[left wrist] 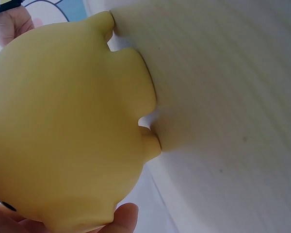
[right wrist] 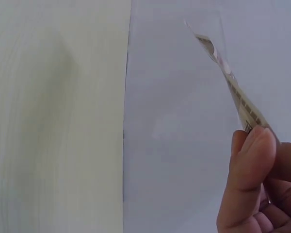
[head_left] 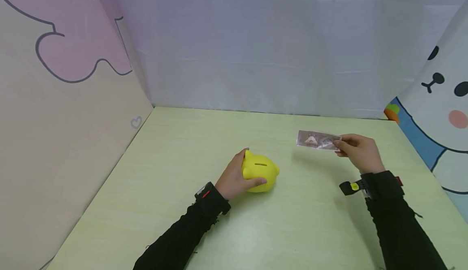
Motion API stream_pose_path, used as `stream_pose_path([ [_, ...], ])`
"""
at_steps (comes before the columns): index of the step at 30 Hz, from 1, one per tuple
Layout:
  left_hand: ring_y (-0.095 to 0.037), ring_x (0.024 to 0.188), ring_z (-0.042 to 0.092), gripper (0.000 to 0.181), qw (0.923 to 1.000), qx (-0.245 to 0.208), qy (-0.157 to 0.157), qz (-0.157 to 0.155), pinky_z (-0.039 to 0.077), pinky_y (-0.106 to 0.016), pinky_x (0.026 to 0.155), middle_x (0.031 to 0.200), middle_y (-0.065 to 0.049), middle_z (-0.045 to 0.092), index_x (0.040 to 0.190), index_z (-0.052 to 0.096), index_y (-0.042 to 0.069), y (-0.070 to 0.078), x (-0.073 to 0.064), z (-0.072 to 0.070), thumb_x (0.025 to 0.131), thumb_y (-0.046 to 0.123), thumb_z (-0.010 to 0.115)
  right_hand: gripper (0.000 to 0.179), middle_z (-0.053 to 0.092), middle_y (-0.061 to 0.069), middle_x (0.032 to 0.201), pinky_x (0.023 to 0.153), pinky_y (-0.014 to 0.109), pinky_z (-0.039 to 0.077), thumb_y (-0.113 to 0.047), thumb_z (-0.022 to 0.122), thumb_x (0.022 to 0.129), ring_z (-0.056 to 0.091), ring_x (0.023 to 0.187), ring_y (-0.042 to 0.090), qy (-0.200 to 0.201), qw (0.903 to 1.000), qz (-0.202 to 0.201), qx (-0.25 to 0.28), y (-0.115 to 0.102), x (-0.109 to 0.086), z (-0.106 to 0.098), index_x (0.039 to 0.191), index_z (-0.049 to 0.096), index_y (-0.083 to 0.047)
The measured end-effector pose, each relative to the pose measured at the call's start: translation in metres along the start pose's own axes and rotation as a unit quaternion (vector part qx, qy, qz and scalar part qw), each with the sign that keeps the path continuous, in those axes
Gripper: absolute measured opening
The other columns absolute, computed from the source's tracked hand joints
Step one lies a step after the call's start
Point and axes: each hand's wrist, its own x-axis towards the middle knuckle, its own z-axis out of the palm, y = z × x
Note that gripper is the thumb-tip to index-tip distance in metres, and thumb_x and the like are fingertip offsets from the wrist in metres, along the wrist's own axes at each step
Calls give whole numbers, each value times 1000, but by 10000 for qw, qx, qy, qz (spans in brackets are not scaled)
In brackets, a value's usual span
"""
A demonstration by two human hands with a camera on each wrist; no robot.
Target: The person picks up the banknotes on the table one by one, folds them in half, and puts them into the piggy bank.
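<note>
My left hand [head_left: 235, 178] grips a yellow piggy bank [head_left: 260, 176] from its left side on the table, thumb along the near side. A dark coin slot [head_left: 261, 164] shows on its top. In the left wrist view the piggy bank's body [left wrist: 68, 111] fills much of the picture, its feet at the table surface. Off to the right, my right hand [head_left: 360, 152] pinches one end of a flat purplish-brown banknote [head_left: 315, 140] in a clear sleeve, held above the table. Seen in the right wrist view, the banknote [right wrist: 242, 99] is nearly edge-on between thumb and fingers.
The pale wooden table [head_left: 292, 229] spreads under both hands. A plain white sheet [head_left: 270, 50] hangs behind its back edge. Printed cartoon panels stand on the left [head_left: 73, 140] and right [head_left: 438, 111]. Dark sleeves and wrist-worn devices cover both wrists.
</note>
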Motion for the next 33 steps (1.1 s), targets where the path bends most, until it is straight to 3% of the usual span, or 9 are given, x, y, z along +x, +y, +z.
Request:
stream_pose_path([
  [10,-17,100,52,100,10000,-10,-28,-20,48,-32,88,127,-5,50,151,27,7,2,-1,-1,76,43,83,33,62,-15,84,69,18,58,-20,58,100,62,71,0,-76,9980,-419,468,-21,-6,21,117,60,8],
  [19,-17,98,52,99,10000,-21,-49,16,48,-32,86,126,-6,50,151,27,6,1,-1,-1,77,42,83,32,64,-18,82,67,17,57,-13,60,98,63,71,0,-270,9891,-729,1247,-40,-11,45,117,60,12],
  [33,-16,90,54,81,9996,-104,-45,254,50,-29,78,111,-1,53,138,40,12,1,-1,-1,76,44,83,29,65,-15,82,69,20,58,-14,62,97,63,72,3,-518,9850,-817,1430,-58,-18,76,113,62,10],
])
